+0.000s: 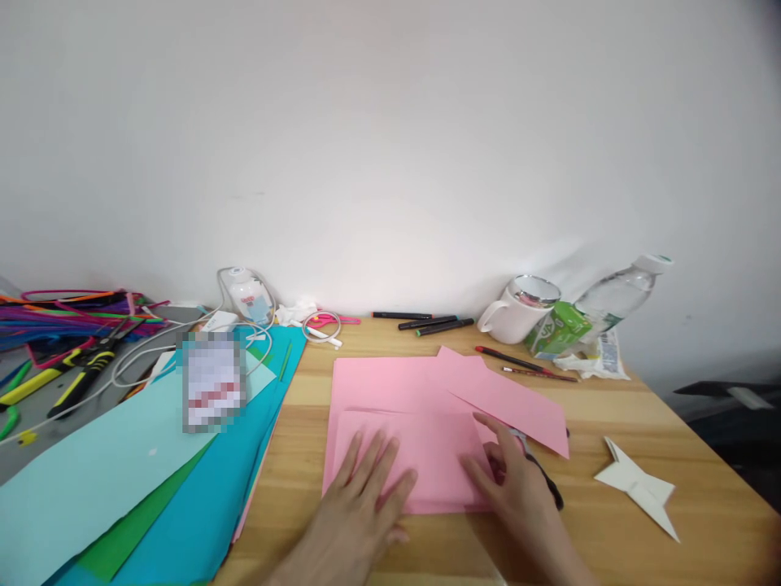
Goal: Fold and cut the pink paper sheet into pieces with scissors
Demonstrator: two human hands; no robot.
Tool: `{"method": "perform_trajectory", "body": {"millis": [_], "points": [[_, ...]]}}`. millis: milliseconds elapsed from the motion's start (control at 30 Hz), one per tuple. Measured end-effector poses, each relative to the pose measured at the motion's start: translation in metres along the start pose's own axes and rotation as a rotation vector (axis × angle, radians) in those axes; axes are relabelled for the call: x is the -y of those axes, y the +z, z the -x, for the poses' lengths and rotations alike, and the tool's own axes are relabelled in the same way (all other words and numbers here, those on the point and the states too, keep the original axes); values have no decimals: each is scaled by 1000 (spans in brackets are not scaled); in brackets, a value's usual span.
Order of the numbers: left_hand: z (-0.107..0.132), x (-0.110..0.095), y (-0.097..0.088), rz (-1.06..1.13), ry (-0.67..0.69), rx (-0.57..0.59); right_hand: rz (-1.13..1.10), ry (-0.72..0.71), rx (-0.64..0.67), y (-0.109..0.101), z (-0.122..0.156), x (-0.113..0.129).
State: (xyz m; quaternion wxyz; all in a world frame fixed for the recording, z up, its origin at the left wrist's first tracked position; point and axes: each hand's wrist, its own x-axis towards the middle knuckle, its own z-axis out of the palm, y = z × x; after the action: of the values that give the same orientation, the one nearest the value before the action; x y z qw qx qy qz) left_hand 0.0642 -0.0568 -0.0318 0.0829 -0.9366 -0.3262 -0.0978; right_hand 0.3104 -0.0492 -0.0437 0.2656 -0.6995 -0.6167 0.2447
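Observation:
A pink sheet of paper (427,443) lies on larger pink paper (390,382) in front of me. My left hand (366,496) rests on the sheet's left part, fingers spread and flat. At its right edge is my right hand (509,480), thumb and index finger apart over the paper, the other fingers curled and partly hidden. A loose pink strip (512,399) slants across the upper right corner. Beneath that strip and behind my right hand, dark-handled scissors (546,480) show in part.
A folded white paper star (638,482) lies at the right. Behind stand a white mug (518,313), a green carton (558,330) and a tilted bottle (622,293), with several markers (436,322) nearby. Coloured sheets (201,496), a phone (213,378) and pliers (85,374) are left.

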Motion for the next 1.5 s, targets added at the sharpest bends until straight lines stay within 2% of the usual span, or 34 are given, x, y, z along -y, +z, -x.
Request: {"method": "perform_trajectory", "body": {"millis": [100, 267, 433, 633, 867, 1033, 1200, 1500], "points": [[-3, -1, 12, 7, -41, 57, 63, -50, -27, 0, 0, 1], [3, 0, 19, -1, -53, 66, 39, -111, -4, -1, -1, -1], [4, 1, 17, 8, -41, 74, 59, -71, -3, 0, -1, -2], [2, 1, 12, 19, -46, 100, 86, -93, -37, 0, -2, -3], [2, 3, 12, 86, -78, 125, 125, -87, -6, -2, -3, -4], [-4, 10, 8, 128, -87, 62, 152, -96, -15, -1, -4, -2], [-10, 18, 11, 77, -65, 52, 158, -115, -39, 2, -4, -3], [-5, 17, 17, 78, -68, 63, 176, -130, -22, 3, -6, -17]]}}
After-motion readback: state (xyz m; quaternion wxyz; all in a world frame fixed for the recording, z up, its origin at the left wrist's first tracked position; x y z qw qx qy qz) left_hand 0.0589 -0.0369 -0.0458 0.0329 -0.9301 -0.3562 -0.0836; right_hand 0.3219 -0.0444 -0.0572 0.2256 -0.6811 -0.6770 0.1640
